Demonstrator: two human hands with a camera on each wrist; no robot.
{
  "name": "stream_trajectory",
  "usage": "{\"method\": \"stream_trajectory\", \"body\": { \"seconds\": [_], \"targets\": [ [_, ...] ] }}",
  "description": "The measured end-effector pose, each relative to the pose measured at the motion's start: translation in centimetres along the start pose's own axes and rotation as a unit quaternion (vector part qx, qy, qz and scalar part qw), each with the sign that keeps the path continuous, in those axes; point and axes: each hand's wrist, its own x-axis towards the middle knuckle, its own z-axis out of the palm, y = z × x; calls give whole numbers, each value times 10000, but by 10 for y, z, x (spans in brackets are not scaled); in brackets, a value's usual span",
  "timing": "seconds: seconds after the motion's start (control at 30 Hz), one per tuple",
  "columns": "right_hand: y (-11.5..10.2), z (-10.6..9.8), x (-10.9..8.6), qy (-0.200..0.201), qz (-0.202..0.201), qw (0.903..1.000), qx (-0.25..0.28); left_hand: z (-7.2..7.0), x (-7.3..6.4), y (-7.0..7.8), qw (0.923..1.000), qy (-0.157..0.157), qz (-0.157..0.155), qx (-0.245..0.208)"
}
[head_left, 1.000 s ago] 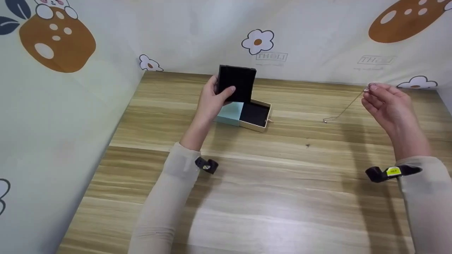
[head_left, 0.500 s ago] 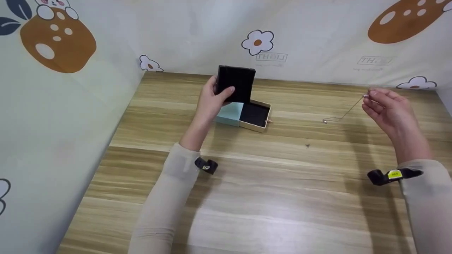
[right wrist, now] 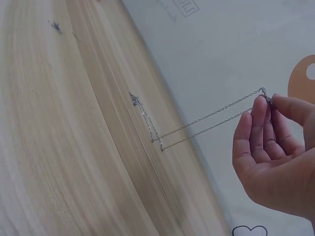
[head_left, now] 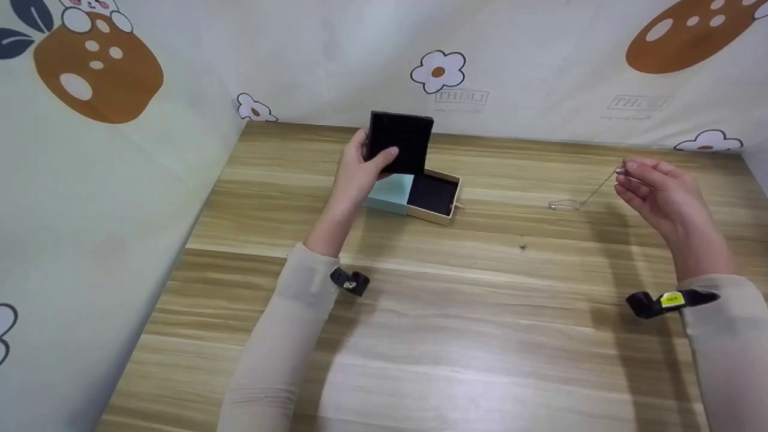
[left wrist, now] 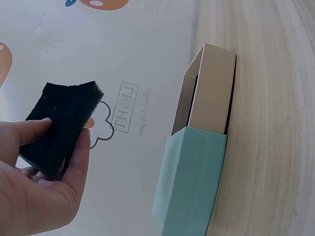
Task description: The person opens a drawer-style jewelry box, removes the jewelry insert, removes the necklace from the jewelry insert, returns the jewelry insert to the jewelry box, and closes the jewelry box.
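My left hand grips a black foam pad, thumb across its face and fingers behind it. In the left wrist view the pad has a rough, spongy edge. Below it lies a half-open drawer box with a teal sleeve and a beige tray that has a dark lining. Over at the right, my right hand pinches a thin silver necklace between thumb and fingertips. Two strands of chain slant down from the fingers, and the lower end rests on the tabletop.
The wood-grain table meets a pale patterned backdrop at the back and left. A small dark mark shows on the tabletop between the hands. A ribbon tab sticks out from the tray's end.
My right hand has lowered a little, and more of the necklace chain now lies on the table. The left hand, foam pad and box stay nearly still.
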Motion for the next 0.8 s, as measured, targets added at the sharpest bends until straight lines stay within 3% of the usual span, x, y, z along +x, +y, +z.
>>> {"method": "stream_trajectory", "body": {
  "seconds": [0.8],
  "targets": [
    [1, -20, -1, 47, 436, 9982, -415, 0, 1, 1, 9999, -46, 6, 92]
  ]
}}
